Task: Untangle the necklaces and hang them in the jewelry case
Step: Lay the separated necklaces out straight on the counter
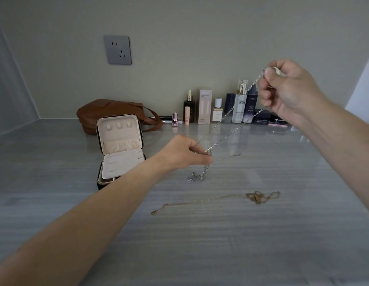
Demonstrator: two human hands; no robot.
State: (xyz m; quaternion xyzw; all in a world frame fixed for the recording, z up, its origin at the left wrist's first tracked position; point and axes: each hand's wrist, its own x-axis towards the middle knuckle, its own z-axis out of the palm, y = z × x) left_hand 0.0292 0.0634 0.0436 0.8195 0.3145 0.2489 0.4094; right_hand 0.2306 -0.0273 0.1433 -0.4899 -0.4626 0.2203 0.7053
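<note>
Silver, and strung on a slant: silver chain necklace pinched at two places. High and to the right, right grip, fingers curled round the upper end. Low and nearer the middle, left grip, pinching the strands just above a knotted clump resting on the bench. Long axis from upper right down to lower left, two strands side by side. Left of the left grip, close by its wrist: open jewelry case, lid hooks bare, so nearer that side for hanging. Closer to the camera and well apart, gold necklace, bunched at its right end. Inside the clump, crossings too fine to read; possibly a second, thinner chain trailing right. Upper end covered by the fingers of the right grip.
</note>
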